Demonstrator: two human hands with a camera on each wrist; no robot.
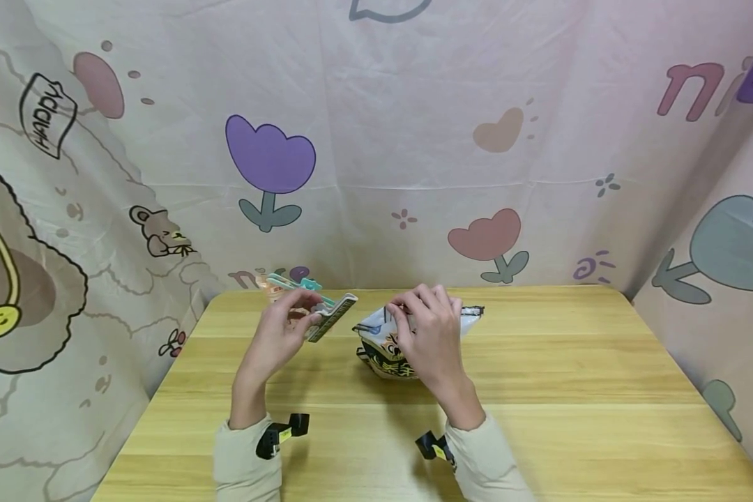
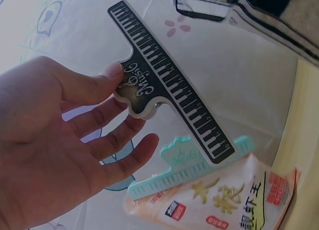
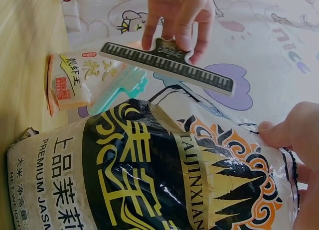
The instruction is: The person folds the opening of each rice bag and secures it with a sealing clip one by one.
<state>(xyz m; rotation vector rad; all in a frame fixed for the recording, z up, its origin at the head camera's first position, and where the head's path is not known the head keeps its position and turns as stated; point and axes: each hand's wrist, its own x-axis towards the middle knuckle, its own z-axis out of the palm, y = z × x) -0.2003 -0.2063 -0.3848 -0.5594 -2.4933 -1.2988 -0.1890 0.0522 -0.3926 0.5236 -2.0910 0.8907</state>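
My left hand (image 1: 279,338) pinches the grip of a black and white bag clip (image 2: 172,83) printed with piano keys and the word Music. Its long bar slants in the air beside the rice bag (image 3: 144,170), touching nothing in the right wrist view. That bag stands on the table, with black, gold and orange print. Its top edge is gathered between the thumb and fingers of my right hand (image 1: 429,335), which covers part of it in the head view.
Behind my left hand stands a smaller orange and white food bag (image 2: 219,202), with a turquoise bag clip (image 2: 182,165) across its top. The wooden table (image 1: 558,390) ends at a patterned cloth backdrop (image 1: 376,139). Cloth also hangs along both sides.
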